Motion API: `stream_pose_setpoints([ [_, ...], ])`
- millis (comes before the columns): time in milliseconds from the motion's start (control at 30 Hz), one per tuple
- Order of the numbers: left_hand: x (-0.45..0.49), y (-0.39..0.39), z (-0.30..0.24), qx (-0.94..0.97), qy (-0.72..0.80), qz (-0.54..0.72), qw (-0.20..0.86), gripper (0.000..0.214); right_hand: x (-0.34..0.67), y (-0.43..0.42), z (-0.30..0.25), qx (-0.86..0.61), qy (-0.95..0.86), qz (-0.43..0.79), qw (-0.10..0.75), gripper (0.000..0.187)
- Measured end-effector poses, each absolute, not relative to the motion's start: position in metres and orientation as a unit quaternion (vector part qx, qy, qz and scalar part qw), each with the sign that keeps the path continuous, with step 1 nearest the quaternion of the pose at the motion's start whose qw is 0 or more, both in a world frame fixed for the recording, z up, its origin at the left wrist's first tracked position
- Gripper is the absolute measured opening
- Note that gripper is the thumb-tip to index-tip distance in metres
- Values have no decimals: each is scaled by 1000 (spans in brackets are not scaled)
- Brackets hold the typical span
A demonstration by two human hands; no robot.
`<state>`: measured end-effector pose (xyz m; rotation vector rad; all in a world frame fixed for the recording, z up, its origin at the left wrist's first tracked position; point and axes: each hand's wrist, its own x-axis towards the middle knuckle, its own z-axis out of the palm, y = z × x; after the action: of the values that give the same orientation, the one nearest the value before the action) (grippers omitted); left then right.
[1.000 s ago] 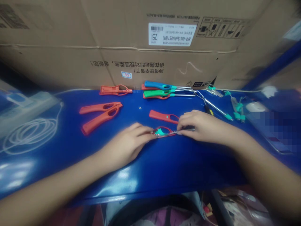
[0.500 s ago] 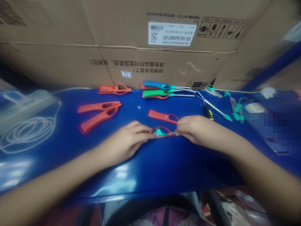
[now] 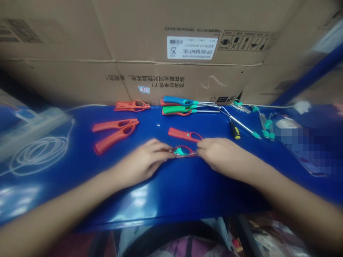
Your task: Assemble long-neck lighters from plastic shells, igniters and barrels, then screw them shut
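Low over the blue table, a red lighter shell (image 3: 184, 147) with a teal trigger (image 3: 178, 151) is held between my two hands. My left hand (image 3: 150, 157) pinches its left end, covering much of the handle. My right hand (image 3: 221, 153) has its fingers closed at the other end, where a thin metal-looking part shows; the fingertips are partly hidden. Just beyond lies another red shell half (image 3: 178, 134), its loop end beside my right fingers. Two red shell halves (image 3: 116, 135) rest to the left, and an open orange one (image 3: 132, 105) lies behind them.
A row of lighters (image 3: 179, 107) with metal tubes lies against the cardboard box (image 3: 134, 43). To their right are a metal rod (image 3: 245, 126), a black-yellow screwdriver (image 3: 235, 132) and clear-and-teal parts (image 3: 266, 125). A coiled white cable (image 3: 40, 155) sits at left on the blue table (image 3: 171, 192).
My right hand has shifted slightly left, its fingers still closed at the shell's right end. My left hand keeps its pinch. The whole view has tilted a little.
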<state>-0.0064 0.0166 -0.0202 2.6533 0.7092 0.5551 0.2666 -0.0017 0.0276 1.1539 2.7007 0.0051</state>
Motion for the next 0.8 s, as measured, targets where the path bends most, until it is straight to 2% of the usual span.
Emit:
stream_pose_setpoints([
  [100, -4, 16, -22, 927, 249, 211, 188, 29, 278, 4, 28, 430, 902, -29, 6, 18],
  [200, -2, 15, -23, 915, 256, 225, 214, 27, 285, 12, 26, 480, 875, 9, -65, 18],
  [433, -2, 12, -16, 903, 302, 223, 209, 35, 288, 28, 4, 512, 857, -17, -59, 12],
  [600, -8, 16, -10, 906, 316, 247, 140, 36, 290, 34, -9, 491, 856, -105, -122, 9],
  [800, -10, 20, -9, 909, 336, 238, 66, 40, 285, 29, -12, 491, 845, -125, -170, 12],
])
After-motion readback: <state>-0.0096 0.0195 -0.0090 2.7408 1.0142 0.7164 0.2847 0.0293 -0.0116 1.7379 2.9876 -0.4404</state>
